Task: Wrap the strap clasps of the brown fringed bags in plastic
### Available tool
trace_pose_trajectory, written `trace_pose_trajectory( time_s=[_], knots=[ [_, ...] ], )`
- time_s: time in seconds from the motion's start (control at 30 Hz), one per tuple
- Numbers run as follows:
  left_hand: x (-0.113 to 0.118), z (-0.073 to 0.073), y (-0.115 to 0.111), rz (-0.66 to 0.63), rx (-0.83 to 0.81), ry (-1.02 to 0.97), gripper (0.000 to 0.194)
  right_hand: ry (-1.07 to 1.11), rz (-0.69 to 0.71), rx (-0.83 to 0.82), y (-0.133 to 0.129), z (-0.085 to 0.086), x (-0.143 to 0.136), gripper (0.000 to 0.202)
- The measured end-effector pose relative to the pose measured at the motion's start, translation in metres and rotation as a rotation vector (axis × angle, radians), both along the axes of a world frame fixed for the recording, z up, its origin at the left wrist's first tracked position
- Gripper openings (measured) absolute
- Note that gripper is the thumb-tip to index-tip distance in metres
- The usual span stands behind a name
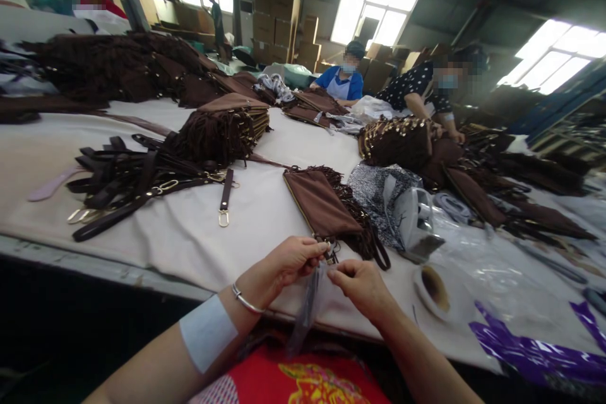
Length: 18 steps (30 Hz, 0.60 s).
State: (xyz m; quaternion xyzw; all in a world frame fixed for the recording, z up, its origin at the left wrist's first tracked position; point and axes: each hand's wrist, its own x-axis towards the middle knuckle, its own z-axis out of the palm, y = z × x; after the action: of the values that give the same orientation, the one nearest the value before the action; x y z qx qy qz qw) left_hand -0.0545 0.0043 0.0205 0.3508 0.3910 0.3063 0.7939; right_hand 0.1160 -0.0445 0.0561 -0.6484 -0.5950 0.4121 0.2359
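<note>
Near the table's front edge, my left hand (303,257) pinches a small metal clasp at the near corner of a brown fringed pouch (324,202). The pouch lies flat with its zip edge to the left and a dark strap loop (381,252) at its right. Just right of the clasp, my right hand (357,284) has thumb and finger closed on a clear plastic strip (307,309), which hangs down between the hands. To the left lie a single dark wrist strap (226,199) with a gold hook and a heap of similar straps (118,177).
A stack of brown fringed pouches (227,123) stands behind the straps. On the right are a tape roll (432,290), a white dispenser (416,218), purple plastic (530,353) and clear bags. Two people (343,82) work across the table among more pouches.
</note>
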Motion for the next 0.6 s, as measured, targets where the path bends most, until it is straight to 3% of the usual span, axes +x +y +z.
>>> trace_pose_trajectory(
  time_s=[0.33,0.6],
  knots=[
    [-0.004,0.011,0.002,0.021,-0.077,-0.094,0.029,0.048,-0.042,-0.072,0.000,-0.005,-0.003,0.026],
    [-0.002,0.001,0.000,0.019,-0.056,-0.011,0.027,0.075,-0.014,-0.065,0.001,-0.004,-0.006,0.024]
  ],
)
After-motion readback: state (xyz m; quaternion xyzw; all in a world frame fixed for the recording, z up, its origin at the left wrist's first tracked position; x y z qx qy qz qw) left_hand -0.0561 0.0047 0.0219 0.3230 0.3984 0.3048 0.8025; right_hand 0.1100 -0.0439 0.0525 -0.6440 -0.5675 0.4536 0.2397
